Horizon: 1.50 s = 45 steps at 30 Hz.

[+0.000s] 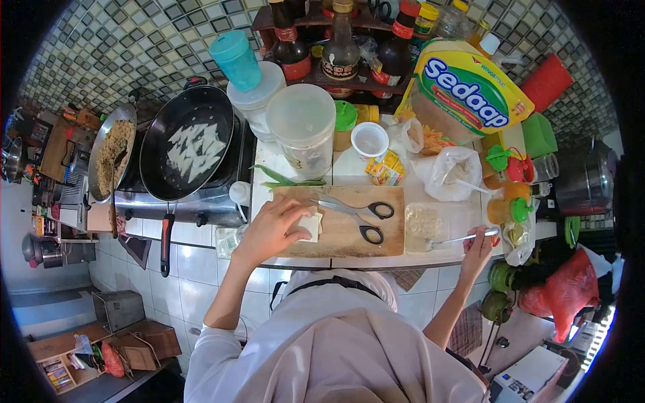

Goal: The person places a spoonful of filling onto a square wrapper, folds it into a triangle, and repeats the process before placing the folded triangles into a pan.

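My left hand (pixel 274 228) is at the left side of the wooden cutting board (pixel 390 247), its thumb and fingers curved around a pale square wrapper (pixel 310 227). More wrapper edges show beneath that one. Scissors (pixel 356 215) with black handles lie across the board to the right of this hand. In my right hand (pixel 478 247) is the handle of a metal spoon (pixel 460 238). The spoon's far end reaches into a clear plastic container (pixel 413 247) holding a pale mixture (pixel 424 225); its tip is hard to make out.
A black frying pan (pixel 151 168) with white cut pieces sits on the stove, beside a pan of brown crumbly food (pixel 117 144). Green leaves (pixel 289 180), a lidded tub (pixel 300 127), a white cup (pixel 369 139), a plastic bag (pixel 449 173) and a Sedaap pouch (pixel 463 87) stand behind the board.
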Motion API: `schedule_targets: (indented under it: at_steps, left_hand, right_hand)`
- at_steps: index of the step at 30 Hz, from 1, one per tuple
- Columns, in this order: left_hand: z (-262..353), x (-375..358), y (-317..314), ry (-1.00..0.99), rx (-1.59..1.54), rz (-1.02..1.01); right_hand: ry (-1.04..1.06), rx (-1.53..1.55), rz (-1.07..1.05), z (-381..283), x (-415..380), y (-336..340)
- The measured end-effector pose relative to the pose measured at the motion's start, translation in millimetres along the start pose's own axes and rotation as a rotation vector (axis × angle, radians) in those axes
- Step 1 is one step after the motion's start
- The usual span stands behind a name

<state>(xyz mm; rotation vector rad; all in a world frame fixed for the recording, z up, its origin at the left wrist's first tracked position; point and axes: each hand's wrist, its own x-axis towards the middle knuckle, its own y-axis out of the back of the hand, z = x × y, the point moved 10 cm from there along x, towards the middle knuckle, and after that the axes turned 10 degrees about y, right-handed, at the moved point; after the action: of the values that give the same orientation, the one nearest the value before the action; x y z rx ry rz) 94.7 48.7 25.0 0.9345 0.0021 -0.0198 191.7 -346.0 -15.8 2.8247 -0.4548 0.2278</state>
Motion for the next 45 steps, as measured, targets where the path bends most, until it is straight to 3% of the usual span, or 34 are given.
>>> schedule_targets:
  at_steps: [23,29,32,34,35,37,38,40,44,45]
  left_hand:
    - [1.9,0.5,1.3,-0.013,0.086,0.062]
    - [6.7,1.5,11.6,-0.073,0.037,0.183]
    - [0.6,1.6,14.2,-0.005,-0.164,0.143]
    - [-18.6,0.0,7.5,0.218,-0.394,0.085]
    - [-18.4,-0.1,3.8,0.219,-0.394,0.085]
    - [-25.4,0.3,2.1,0.211,-1.043,0.172]
    - [-19.8,1.3,1.5,0.210,-1.044,0.173]
    - [-16.1,2.8,-12.9,0.395,-1.348,0.102]
    - [-8.1,6.6,-34.7,0.480,-1.288,0.043]
    - [-1.6,9.8,-45.0,0.502,-1.178,-0.091]
  right_hand:
    - [-0.084,0.239,0.042,20.7,-6.2,-8.3]
    - [-0.112,0.372,0.150,25.3,-2.0,4.1]
    - [-0.093,0.440,0.220,16.5,-0.9,10.5]
    - [-0.112,0.498,0.274,18.9,0.7,17.0]
    - [-0.112,0.497,0.273,20.5,2.2,19.2]
    - [-0.096,0.581,0.306,23.7,3.7,24.9]
    - [-0.095,0.581,0.306,21.8,3.6,25.5]
    - [-0.084,0.632,0.333,14.1,3.2,28.1]
    - [-0.012,0.708,0.258,-14.6,4.2,21.3]
    - [-0.002,0.751,0.267,-27.4,1.3,14.9]
